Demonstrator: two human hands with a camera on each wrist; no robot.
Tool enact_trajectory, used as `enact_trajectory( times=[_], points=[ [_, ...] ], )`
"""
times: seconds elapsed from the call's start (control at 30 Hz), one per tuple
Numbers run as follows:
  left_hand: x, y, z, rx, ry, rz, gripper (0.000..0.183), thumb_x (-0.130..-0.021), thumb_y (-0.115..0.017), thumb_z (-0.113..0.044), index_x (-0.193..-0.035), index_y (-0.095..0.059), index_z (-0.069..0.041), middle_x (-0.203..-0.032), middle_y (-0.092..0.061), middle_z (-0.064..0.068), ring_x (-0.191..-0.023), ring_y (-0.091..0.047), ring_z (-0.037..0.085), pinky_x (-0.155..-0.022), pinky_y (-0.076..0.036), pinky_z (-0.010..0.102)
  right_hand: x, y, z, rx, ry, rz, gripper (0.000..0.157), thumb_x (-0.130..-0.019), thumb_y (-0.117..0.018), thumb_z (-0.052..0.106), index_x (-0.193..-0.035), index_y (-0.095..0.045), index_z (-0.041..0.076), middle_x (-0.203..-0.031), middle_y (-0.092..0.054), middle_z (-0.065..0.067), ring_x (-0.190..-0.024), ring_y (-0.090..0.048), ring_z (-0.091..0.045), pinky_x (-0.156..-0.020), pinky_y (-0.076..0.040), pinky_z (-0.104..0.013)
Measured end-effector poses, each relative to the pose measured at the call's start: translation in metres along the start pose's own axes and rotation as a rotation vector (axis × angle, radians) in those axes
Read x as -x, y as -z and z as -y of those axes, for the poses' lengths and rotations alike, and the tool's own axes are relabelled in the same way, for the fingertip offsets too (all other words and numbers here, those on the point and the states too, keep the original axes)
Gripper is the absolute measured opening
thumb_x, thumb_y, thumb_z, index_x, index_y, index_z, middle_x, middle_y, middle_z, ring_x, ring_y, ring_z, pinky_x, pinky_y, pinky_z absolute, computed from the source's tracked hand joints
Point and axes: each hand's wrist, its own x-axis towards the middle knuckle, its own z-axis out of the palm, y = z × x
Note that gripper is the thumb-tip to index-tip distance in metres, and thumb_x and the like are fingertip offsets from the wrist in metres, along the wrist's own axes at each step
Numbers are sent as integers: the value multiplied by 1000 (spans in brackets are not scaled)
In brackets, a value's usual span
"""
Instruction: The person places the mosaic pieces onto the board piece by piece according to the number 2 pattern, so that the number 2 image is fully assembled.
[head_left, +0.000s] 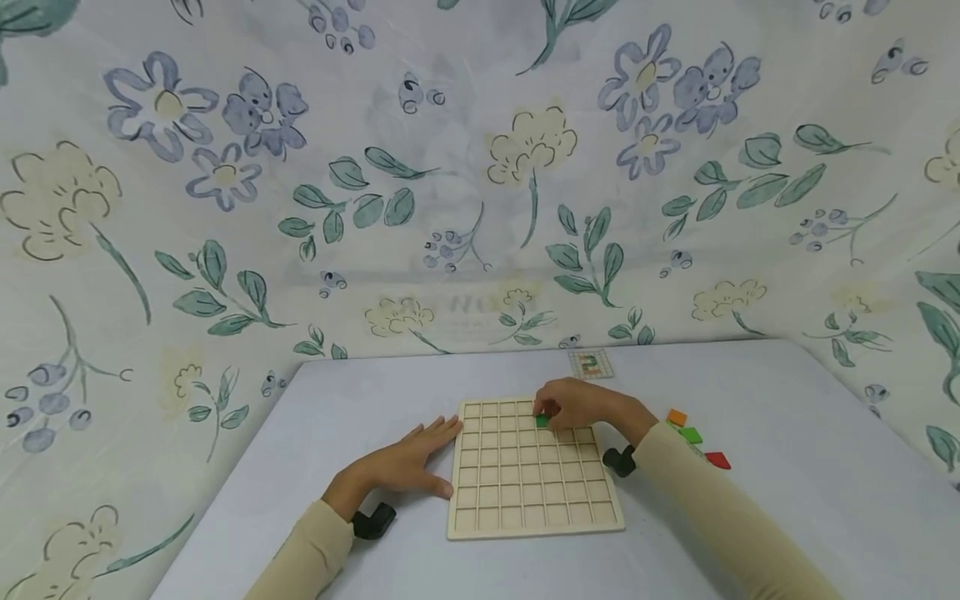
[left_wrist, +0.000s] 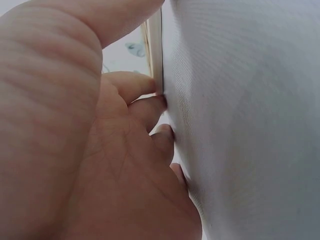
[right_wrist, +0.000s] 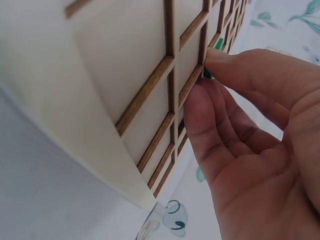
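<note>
A light wooden grid board [head_left: 510,496] lies flat on the table. My left hand [head_left: 405,462] rests at the board's left edge, its fingers spread and its thumb near the lower left side; in the left wrist view the fingertips of that hand [left_wrist: 120,165] meet the table beside the rim. Over the upper right cells, my right hand [head_left: 577,406] pinches a small green tile [head_left: 542,421] between thumb and fingers. In the right wrist view the green tile [right_wrist: 219,44] is mostly covered by the right hand [right_wrist: 250,130], low against the grid.
To the right of the board lie an orange tile [head_left: 677,417], a light green tile [head_left: 690,435] and a red piece with a pointed side [head_left: 717,460], partly beside the right sleeve. A small card with a coloured grid pattern [head_left: 591,364] lies behind the board. Floral cloth [head_left: 450,208] hangs behind the table.
</note>
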Motion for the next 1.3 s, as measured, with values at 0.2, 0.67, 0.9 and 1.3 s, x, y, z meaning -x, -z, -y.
enact_trajectory(
  times=[0.2, 0.67, 0.9, 1.3],
  points=[
    [0, -1, 0, 14, -9, 11, 108, -80, -80, -47, -159, -20, -3, -168, -14, 13, -156, -5, 36, -127, -1, 57, 1, -2, 2, -16, -41, -4, 12, -88, -72, 4, -98, -69, 11, -95, -66, 2, -86, -60, -8, -80, -53, -24],
    [-1, -3, 1, -11, -14, 8, 108, -80, -79, -49, -159, -21, -4, -168, -14, 13, -156, -5, 36, -127, -1, 57, 0, -7, 2, -22, -60, -36, 9, -89, -73, 8, -95, -67, 10, -93, -63, 2, -83, -57, -8, -76, -52, -24],
    [-1, -2, 1, -4, -24, 3, 107, -81, -79, -47, -159, -20, -2, -168, -14, 15, -156, -5, 37, -127, -1, 57, -1, -8, 6, 14, -62, -45, 7, -89, -71, 7, -94, -67, 9, -91, -62, 1, -82, -55, -10, -75, -51, -25],
    [-1, 0, 1, -14, -15, 3, 107, -82, -79, -46, -159, -19, -2, -168, -14, 14, -156, -5, 37, -127, -1, 57, 10, 0, 9, 20, -53, -48, 15, -94, -68, 15, -108, -70, 8, -103, -64, -3, -92, -62, -13, -81, -55, -28]
  ],
)
